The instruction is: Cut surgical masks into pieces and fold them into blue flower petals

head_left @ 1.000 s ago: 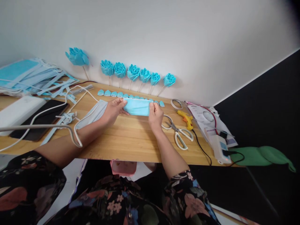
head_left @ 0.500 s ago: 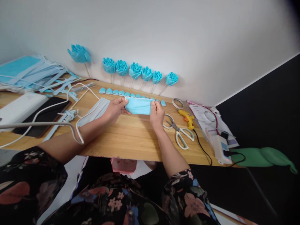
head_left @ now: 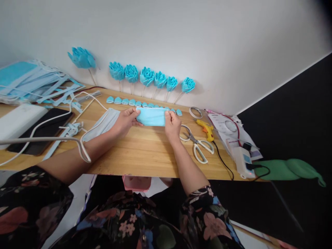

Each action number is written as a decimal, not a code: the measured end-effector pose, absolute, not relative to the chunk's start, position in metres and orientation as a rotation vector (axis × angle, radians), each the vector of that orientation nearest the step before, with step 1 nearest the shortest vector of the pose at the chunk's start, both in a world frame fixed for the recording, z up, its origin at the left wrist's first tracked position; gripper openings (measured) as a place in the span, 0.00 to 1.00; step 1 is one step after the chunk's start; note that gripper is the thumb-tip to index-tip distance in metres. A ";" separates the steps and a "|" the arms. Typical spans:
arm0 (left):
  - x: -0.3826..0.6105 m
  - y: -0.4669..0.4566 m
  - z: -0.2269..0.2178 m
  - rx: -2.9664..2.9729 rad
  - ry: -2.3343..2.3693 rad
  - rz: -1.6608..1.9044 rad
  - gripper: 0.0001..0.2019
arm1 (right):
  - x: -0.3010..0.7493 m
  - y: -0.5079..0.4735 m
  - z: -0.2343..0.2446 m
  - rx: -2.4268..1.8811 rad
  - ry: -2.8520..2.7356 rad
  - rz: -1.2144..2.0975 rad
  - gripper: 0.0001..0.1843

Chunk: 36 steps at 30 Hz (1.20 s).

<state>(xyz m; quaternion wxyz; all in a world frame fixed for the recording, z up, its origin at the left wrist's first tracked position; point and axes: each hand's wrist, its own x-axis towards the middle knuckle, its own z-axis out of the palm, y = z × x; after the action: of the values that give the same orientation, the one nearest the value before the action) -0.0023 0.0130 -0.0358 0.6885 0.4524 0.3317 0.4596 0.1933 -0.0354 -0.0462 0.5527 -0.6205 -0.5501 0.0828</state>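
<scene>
A folded light-blue piece of face mask fabric (head_left: 151, 117) is stretched level between my two hands, just above the wooden table (head_left: 140, 152). My left hand (head_left: 127, 121) pinches its left end. The right end is gripped between the thumb and curled fingers of my right hand (head_left: 173, 124). Behind the fabric runs a row of small folded blue petals (head_left: 125, 101), partly hidden by it. Under my left wrist lies another pale mask piece (head_left: 102, 125). White-handled scissors (head_left: 196, 142) lie partly open to the right of my right hand.
Blue fabric flowers on sticks (head_left: 147, 76) lean against the wall. Left are piled masks (head_left: 28, 81), a phone (head_left: 38, 133), a white power bank (head_left: 19, 121) and a looping cable. Right are a yellow glue gun (head_left: 206, 129), a tape roll (head_left: 195, 112) and a power strip (head_left: 242, 162).
The fabric looks flatter and smoother between my hands, with fewer creases. The whole view has shifted slightly; both hands keep their grip.
</scene>
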 end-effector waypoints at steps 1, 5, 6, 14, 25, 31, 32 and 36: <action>-0.002 0.013 -0.035 1.015 0.744 1.029 0.13 | 0.193 -0.036 -0.046 -1.466 -1.300 0.193 0.22; -0.003 0.015 -0.036 1.029 0.741 1.034 0.13 | 0.193 -0.036 -0.047 -1.463 -1.301 0.206 0.22; -0.003 0.015 -0.038 1.031 0.741 1.036 0.13 | 0.193 -0.035 -0.047 -1.466 -1.302 0.210 0.23; -0.003 0.017 -0.040 1.051 0.780 1.060 0.16 | 0.194 -0.035 -0.050 -1.470 -1.313 0.215 0.23; -0.007 0.015 -0.033 1.225 0.882 1.090 0.18 | 0.197 -0.033 -0.051 -1.461 -1.309 0.248 0.21; -0.008 0.015 -0.028 1.162 0.941 0.990 0.21 | 0.202 -0.039 -0.038 -1.355 -1.202 0.169 0.23; -0.008 0.015 -0.027 1.161 0.953 0.952 0.20 | 0.202 -0.039 -0.037 -1.325 -1.175 0.187 0.23; -0.007 0.018 -0.028 1.137 0.992 0.983 0.14 | 0.199 -0.038 -0.036 -1.190 -1.062 0.391 0.24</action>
<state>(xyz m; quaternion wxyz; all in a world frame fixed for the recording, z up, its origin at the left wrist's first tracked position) -0.0067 0.0184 -0.0277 0.6213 0.4948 0.4315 0.4278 0.1991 -0.0376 -0.0356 0.6815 -0.5302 -0.4734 0.1741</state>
